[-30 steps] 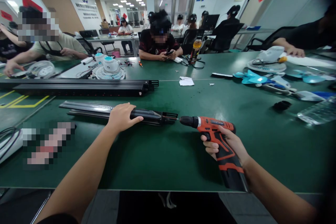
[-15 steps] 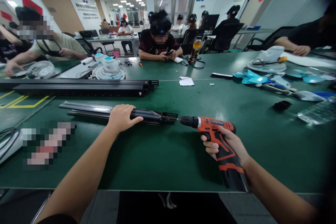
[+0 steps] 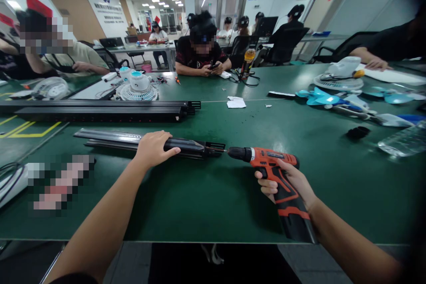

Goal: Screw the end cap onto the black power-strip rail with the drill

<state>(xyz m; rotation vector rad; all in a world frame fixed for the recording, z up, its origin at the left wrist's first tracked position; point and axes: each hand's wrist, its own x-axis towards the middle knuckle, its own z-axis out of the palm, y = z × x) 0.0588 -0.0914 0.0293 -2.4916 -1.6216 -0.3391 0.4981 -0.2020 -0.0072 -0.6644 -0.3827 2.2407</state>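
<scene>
My left hand (image 3: 155, 148) presses down on a long black housing (image 3: 186, 146), fingers wrapped over its top and thumb along the near side. The housing lies on the green table (image 3: 206, 204), with a slotted end pointing right. A red and black cordless drill (image 3: 273, 157) is gripped in my right hand (image 3: 297, 182), its chuck pointing left. The bit's tip is at the slotted end of the housing; whether it sits in a screw is too small to tell. My index finger is near the trigger.
Behind the housing lie more black housings (image 3: 100, 113). White fan parts (image 3: 140, 91) stand at the back left. Blue fan blades (image 3: 321, 97) and a clear plastic bottle (image 3: 404, 140) are on the right. A paper scrap (image 3: 236, 103) lies mid-table. Co-workers sit across the table (image 3: 203, 49).
My hands, the drill and the housing hold nearly the same positions. At the left, a co-worker has raised an arm from the table toward the head.
</scene>
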